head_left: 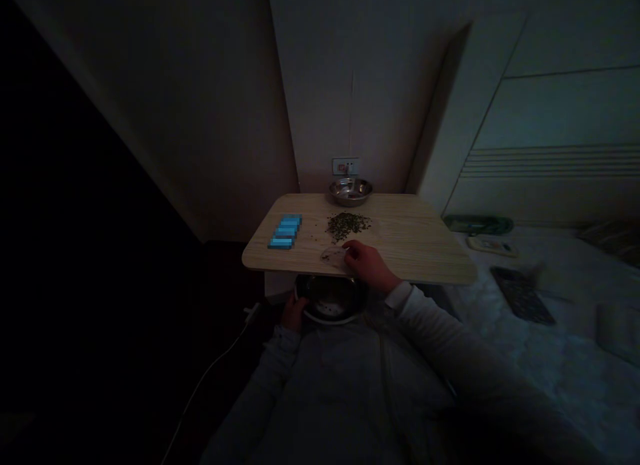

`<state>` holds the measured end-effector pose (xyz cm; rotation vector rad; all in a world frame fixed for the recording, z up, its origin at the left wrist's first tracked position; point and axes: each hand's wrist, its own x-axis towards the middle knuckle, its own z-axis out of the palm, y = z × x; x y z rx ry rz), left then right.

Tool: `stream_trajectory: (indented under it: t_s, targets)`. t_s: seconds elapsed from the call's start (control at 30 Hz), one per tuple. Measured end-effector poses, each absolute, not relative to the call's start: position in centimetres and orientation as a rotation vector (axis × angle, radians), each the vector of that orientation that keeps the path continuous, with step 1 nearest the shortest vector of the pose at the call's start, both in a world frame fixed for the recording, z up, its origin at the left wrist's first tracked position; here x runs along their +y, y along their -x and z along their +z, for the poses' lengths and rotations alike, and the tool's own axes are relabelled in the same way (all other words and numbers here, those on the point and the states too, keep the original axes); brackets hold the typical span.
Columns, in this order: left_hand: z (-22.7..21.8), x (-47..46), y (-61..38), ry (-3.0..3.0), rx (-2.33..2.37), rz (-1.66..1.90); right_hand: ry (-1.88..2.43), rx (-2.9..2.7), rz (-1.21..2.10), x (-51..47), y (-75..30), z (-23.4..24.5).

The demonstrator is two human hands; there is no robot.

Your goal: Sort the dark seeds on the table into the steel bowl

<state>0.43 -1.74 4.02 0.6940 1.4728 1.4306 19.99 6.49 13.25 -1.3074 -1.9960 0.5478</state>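
Observation:
Below the near table edge, my left hand (294,313) grips the rim of a dark-inside bowl with a pale rim (333,319); a few light specks show in it. My right hand (369,265) is over the table's front edge, fingers closed at the right side of a clear, flat round piece (331,255), perhaps a thin plastic lid. Some small dark bits show on that piece. Just beyond it, a loose pile of small greenish-dark seeds or dried bits (349,223) is spread on the wooden tabletop (410,238).
A shiny metal bowl (351,193) stands at the table's back, under a wall socket (345,166). To the left lies a phone with a lit blue, blurred screen (285,231). A bed (500,358) is on the right, and a white cable (210,369) runs down at left.

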Motion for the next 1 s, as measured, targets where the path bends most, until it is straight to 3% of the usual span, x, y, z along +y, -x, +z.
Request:
stream_trajectory:
  t_s: [1.0]
  targets:
    - [2.5, -1.5, -0.2, -0.628, 1.413, 1.463, 1.519, -1.903, 0.572, 6.8, -22.6, 13.9]
